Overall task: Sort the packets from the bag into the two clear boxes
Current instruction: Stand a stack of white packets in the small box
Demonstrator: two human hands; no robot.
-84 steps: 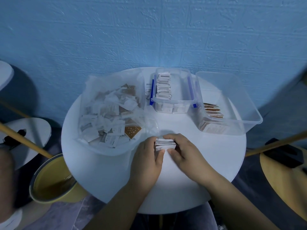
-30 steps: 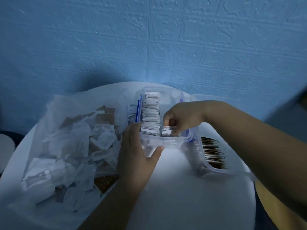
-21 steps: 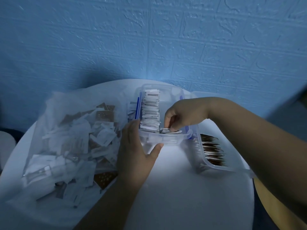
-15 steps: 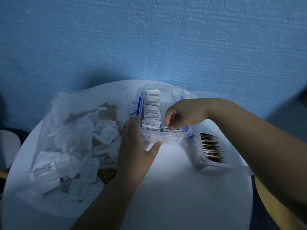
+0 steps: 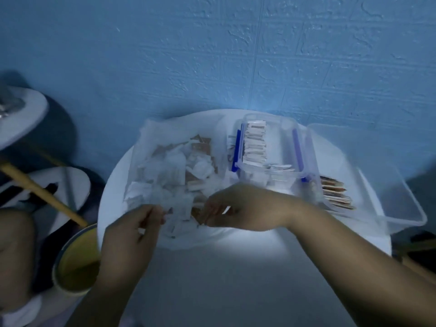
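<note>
both hands have left the small box (image 5: 279, 142) and dropped to the near edge of the bag (image 5: 151, 147), which lies on the table (image 5: 247, 251) left of the boxes, packets (image 5: 174, 166) loose inside. left hand (image 5: 135, 230) and right hand (image 5: 240, 208) curl their fingers at its mouth, though blur hides whether either pinches film or a packet. best to hold the mouth wide with the left, gather one colour only, then white to the small box, brown to the large box (image 5: 389, 192).

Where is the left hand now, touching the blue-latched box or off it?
Apart. Head view: the left hand sits at the bag's near edge, loose packets between it and the blue-latched box.
</note>
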